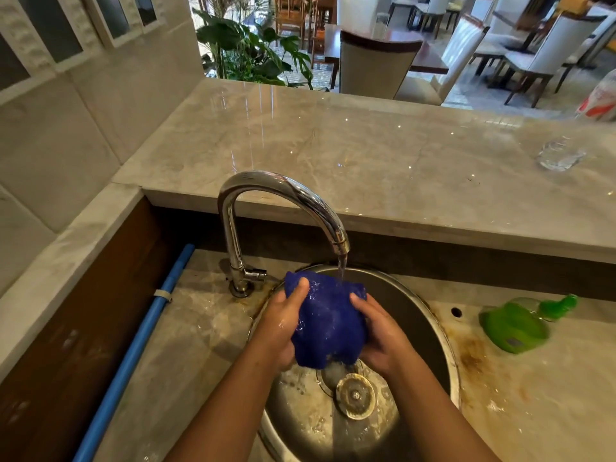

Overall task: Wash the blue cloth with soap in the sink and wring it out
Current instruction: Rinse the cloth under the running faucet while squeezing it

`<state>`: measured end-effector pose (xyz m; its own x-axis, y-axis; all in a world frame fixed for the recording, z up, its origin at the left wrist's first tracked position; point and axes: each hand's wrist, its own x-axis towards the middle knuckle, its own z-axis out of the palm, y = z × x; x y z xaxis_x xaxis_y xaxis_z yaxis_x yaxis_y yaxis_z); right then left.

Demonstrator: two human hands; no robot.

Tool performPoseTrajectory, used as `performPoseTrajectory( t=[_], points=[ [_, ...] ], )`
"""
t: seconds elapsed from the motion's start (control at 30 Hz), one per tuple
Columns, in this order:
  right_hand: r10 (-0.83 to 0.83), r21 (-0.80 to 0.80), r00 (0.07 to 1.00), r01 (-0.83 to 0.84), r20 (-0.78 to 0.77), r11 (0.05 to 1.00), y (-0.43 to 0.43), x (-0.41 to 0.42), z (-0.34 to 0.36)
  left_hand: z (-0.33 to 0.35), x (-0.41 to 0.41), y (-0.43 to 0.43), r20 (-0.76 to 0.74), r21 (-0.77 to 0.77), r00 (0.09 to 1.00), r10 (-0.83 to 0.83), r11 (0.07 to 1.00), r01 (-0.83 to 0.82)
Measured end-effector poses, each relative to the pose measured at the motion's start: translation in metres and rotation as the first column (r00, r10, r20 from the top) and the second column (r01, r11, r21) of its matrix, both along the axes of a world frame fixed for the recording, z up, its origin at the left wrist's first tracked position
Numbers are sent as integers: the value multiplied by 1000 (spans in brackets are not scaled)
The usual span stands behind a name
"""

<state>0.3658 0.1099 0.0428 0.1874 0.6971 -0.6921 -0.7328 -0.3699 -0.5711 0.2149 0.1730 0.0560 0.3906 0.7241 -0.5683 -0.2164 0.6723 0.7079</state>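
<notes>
Blue pipe (133, 345) runs along the lower counter, 9 o'clock from the sink (420, 321). Chrome gooseneck faucet (276, 186) is mounted at 10 o'clock of the basin, its spout arching over it. The water stream (342, 266) is running and lands on the top of the blue cloth (328, 325). Left hand (278, 328) grips the cloth's left side, thumb curled over the upper corner; the other fingers are hidden behind the fabric. The cloth is wet and bunched, held between both hands above mid-basin, with the drain strainer (355, 396) at its 6 o'clock. Right hand (383, 341) grips the right side, thumb on the front, fingers wrapped behind. Green soap bottle (515, 326) lies on its side on the wet counter, 3 o'clock from the sink, cap pointing toward 2 o'clock. Clear glass (560, 156) sits on the raised marble ledge (366, 145), 1 o'clock.
</notes>
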Motion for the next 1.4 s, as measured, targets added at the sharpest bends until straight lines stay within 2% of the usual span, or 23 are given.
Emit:
performPoseTrajectory(
  t=[0.07, 0.17, 0.27, 0.33, 0.4, 0.47, 0.57, 0.67, 0.7, 0.73, 0.8, 0.87, 0.93, 1.0, 1.07, 1.1, 1.13, 1.23, 1.27, 1.4],
  points=[
    [-4, -60, 998, 8, 59, 998, 3, 2, -3, 2, 0, 2, -43, 27, 999, -31, 999, 32],
    [-7, -178, 999, 15, 48, 984, 7, -1, -2, 2, 1, 0, -75, 30, 996, -44, 998, 46],
    [42, -114, 995, -31, 90, 993, 4, -5, -4, 0, 2, 1, -131, 52, 991, -12, 998, 19],
    [53, -18, 957, -50, 287, 999, 0, -7, -5, -4, 5, 1, -190, 72, 982, -14, 997, 28],
    [-17, 81, 816, -37, 577, 996, -2, -12, 1, -9, 11, 0, -171, 32, 985, -25, 999, 31],
    [-89, 166, 612, -70, 786, 984, -5, -20, 10, -13, 17, -1, -63, -62, 998, -15, 998, 11],
    [-74, 156, 353, -212, 933, 965, -2, -42, 13, -11, 29, -11, 114, -217, 993, 25, 976, 1],
    [-16, -2, -68, -247, 998, 969, 10, -46, 0, -10, 38, -26, 196, -321, 979, 51, 947, 15],
    [8, -39, -131, -231, 991, 972, 14, -42, -4, -12, 38, -29, 196, -345, 978, 74, 939, -1],
    [45, -76, -143, -222, 989, 972, 19, -35, -9, -13, 37, -31, 195, -357, 977, 87, 934, -12],
    [142, -159, -97, -203, 985, 966, 27, -21, -18, -15, 33, -31, 188, -356, 979, 74, 934, -2],
    [175, -167, 39, -160, 984, 973, 32, -8, -21, -19, 31, -30, 175, -325, 983, 58, 946, 2],
    [88, -70, 171, -113, 981, 991, 30, -5, -16, -23, 30, -22, 156, -273, 987, 27, 962, 17],
    [-28, 52, 211, -112, 977, 992, 21, -11, -8, -21, 30, -11, 128, -283, 992, 21, 959, 16],
    [-65, 110, 236, -186, 970, 976, 10, -27, -3, -17, 32, -4, 132, -333, 990, 52, 943, -5],
    [-47, 100, 225, -227, 973, 969, 6, -38, -1, -15, 34, -3, 140, -348, 987, 74, 937, -21],
    [-16, 60, 175, -249, 985, 967, 4, -48, -2, -14, 36, -4, 160, -362, 983, 85, 932, -22],
    [96, -113, -84, -232, 992, 966, 13, -55, -7, -14, 37, -20, 228, -388, 971, 74, 921, 21],
    [140, -159, -99, -221, 985, 962, 19, -47, -9, -15, 35, -25, 220, -390, 972, 84, 921, 8],
    [275, -276, -32, -171, 961, 946, 41, -8, -13, -28, 25, -36, 229, -359, 971, 75, 933, 13]
  ],
)
